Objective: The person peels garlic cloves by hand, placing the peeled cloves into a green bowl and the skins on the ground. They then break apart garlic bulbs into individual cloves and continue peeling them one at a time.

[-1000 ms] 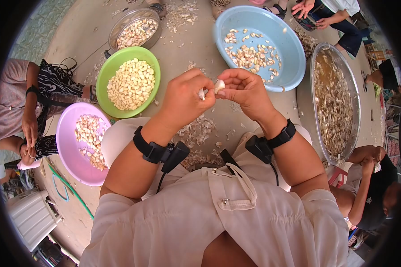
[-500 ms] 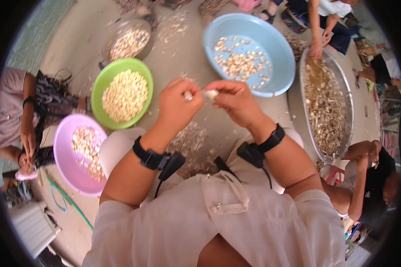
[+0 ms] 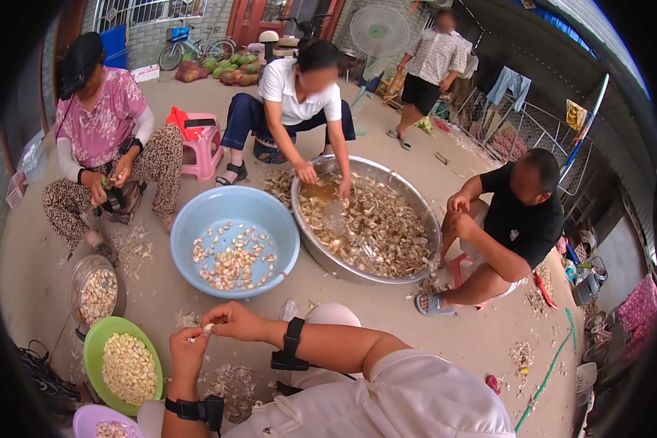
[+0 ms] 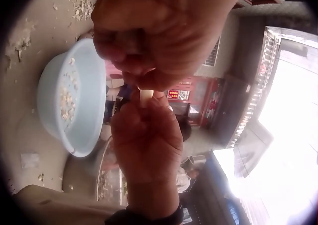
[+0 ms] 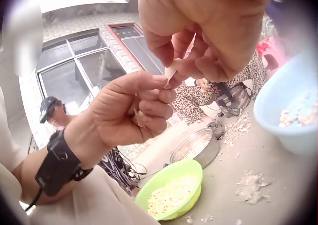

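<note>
A pale garlic clove (image 5: 172, 68) sits between my two hands, low in the left half of the head view. My right hand (image 3: 235, 321) pinches the clove between thumb and fingers, and a pinkish strip of skin (image 5: 190, 45) shows among its fingers. Just against it, my left hand (image 3: 186, 354) pinches the papery skin at the clove's lower end between thumb and forefinger. Its other fingers are curled, with pale peel scraps (image 5: 138, 118) inside them. In the left wrist view the clove shows between both sets of fingertips, partly hidden by them.
Around me stand a green basin (image 3: 93, 363) of peeled cloves, a purple basin (image 3: 85, 419), a blue basin (image 3: 285, 241) of cloves and a large metal tub (image 3: 434, 237). Loose peel (image 3: 230, 381) litters the floor. Several people sit nearby; one reaches into the tub.
The head view has swung up and to the right, so my hands now appear at lower left. The hands, slightly apart half a second ago, are close together at the clove.
</note>
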Demonstrator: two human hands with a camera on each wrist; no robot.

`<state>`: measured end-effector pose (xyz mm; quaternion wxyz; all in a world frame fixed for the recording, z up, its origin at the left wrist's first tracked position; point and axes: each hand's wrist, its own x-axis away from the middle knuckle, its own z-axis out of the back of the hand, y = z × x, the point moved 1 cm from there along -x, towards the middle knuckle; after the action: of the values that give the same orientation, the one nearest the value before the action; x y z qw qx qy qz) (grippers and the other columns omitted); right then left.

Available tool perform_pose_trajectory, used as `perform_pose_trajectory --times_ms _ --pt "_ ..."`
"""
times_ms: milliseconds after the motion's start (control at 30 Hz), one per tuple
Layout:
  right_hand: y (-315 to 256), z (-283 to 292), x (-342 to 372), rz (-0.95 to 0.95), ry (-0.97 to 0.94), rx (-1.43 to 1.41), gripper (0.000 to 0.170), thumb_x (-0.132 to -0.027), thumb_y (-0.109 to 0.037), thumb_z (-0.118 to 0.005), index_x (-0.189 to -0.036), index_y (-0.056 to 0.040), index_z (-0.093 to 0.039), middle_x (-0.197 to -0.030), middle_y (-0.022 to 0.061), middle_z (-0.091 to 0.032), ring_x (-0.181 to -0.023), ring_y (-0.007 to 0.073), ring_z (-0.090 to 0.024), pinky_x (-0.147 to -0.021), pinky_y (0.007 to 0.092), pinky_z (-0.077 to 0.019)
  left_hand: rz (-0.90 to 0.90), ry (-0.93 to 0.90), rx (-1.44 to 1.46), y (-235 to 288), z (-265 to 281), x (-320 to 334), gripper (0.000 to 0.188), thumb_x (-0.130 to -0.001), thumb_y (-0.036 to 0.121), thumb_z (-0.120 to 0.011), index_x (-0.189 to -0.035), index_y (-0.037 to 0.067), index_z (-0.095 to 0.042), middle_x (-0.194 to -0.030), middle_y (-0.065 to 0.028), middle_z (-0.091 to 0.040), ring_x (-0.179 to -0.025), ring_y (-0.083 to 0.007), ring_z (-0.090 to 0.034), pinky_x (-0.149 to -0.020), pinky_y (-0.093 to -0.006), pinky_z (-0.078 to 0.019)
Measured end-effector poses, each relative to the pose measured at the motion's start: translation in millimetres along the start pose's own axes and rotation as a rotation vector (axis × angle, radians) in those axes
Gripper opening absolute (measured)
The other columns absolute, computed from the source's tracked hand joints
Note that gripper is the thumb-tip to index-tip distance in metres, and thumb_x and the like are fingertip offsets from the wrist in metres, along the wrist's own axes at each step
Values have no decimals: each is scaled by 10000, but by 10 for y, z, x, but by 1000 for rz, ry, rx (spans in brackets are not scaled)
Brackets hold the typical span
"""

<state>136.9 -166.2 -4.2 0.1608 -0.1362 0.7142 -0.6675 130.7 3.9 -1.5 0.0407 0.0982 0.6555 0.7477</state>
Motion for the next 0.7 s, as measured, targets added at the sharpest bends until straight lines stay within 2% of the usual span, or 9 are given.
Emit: perform_pose_trajectory --times_ms 67,133,267,467,700 --pt "93 -20 2 50 -11 -5 174 -831 -91 -577 -987 -17 -593 -819 -20 -581 -696 26 -490 -614 188 -416 44 5 92 13 -26 7 73 -724 22 -599 -743 -46 -619 -615 -39 -556 -500 -68 -467 -452 -200 -348" --pt "-54 -49 34 -6 -26 28 187 -838 -100 -570 -1004 -16 -592 -791 -11 -578 -666 35 -493 -583 195 -421 103 4 226 19 -22 16 52 -724 12 -578 -724 -34 -603 -581 -30 -532 -453 -59 -437 -409 -192 -321" --pt "-168 -117 24 -35 -62 -2 216 -853 -124 -561 -1041 -22 -589 -733 9 -568 -613 56 -500 -519 207 -421 130 -60 227 148 80 65 26 -726 -3 -556 -711 -14 -574 -569 -21 -513 -433 -61 -418 -388 -191 -307" --pt "-312 -331 99 -92 -144 -67 215 -863 -114 -545 -1053 -24 -587 -697 13 -562 -555 61 -503 -494 197 -417 127 -94 313 187 233 276 29 -729 -12 -541 -706 -6 -557 -571 -25 -509 -434 -65 -417 -392 -191 -307" --pt "-222 -441 229 -314 -94 -376 198 -883 -118 -509 -1043 -31 -588 -675 22 -587 -527 76 -532 -486 194 -430 164 -85 399 53 238 429 51 -731 -5 -538 -684 6 -556 -566 -31 -508 -431 -74 -424 -393 -194 -316"
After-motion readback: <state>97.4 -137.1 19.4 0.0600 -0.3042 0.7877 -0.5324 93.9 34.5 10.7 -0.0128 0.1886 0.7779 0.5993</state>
